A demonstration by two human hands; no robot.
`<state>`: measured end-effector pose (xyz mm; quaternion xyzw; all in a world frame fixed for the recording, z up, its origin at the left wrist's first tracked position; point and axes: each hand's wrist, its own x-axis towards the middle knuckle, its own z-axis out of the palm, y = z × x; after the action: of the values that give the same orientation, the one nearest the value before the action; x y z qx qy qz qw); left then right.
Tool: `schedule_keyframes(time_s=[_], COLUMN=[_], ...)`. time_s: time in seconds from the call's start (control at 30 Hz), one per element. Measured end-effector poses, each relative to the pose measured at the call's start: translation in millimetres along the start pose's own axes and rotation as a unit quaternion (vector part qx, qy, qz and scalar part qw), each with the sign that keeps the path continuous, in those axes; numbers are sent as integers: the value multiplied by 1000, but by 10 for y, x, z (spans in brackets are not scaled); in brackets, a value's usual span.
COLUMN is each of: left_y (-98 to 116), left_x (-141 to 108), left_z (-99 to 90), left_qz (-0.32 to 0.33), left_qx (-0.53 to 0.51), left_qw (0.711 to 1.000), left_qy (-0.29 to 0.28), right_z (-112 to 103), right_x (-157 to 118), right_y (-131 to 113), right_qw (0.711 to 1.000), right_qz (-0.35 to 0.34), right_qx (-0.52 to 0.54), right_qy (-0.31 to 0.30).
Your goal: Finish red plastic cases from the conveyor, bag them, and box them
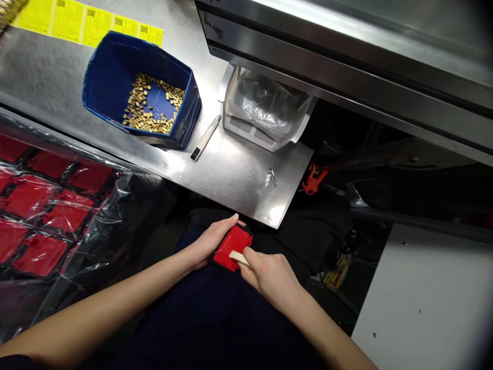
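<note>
My left hand (215,237) is closed around the left edge of a red plastic part with a black rim (231,243), held over my lap just below the bench edge. In my right hand (269,272) is a pale, flat-ended tool (239,257), gripped like a handle. Its tip lies over the lower part of the red face; whether it presses on it I cannot tell. My right fingertips are close to the part's right side. The underside of the part is hidden.
On the metal bench (181,174) stand a blue bin (100,92) of small brass pieces, a utility knife (206,137), a grey tray (250,134) with a clear bag, and small metal pieces (271,178). More red parts (73,210) lie at left under plastic. A metal machine edge (346,77) overhangs.
</note>
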<state>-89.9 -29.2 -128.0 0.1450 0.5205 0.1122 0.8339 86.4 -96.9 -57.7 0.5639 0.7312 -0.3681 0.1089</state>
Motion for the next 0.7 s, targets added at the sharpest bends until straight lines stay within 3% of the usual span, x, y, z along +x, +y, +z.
schedule_keyframes(time_s=[0.23,0.37,0.53,0.7], left_y=[-21,-19,-10,-3], left_x=[13,15,0,4], left_z=[-1,23,31,39], left_qz=[-26,-27,-40,-37], left_qx=[-29,-31,-36,-38], left_qw=[999,999,999,999], left_qy=[-5,5,5,5], right_z=[-13,-12,-30,-8], right_x=[48,48,58,23], right_y=[62,72,104,114], right_qw=[999,1000,998,999], right_qz=[37,5,46,21], right_qx=[18,19,30,43], right_qy=[23,20,36,24])
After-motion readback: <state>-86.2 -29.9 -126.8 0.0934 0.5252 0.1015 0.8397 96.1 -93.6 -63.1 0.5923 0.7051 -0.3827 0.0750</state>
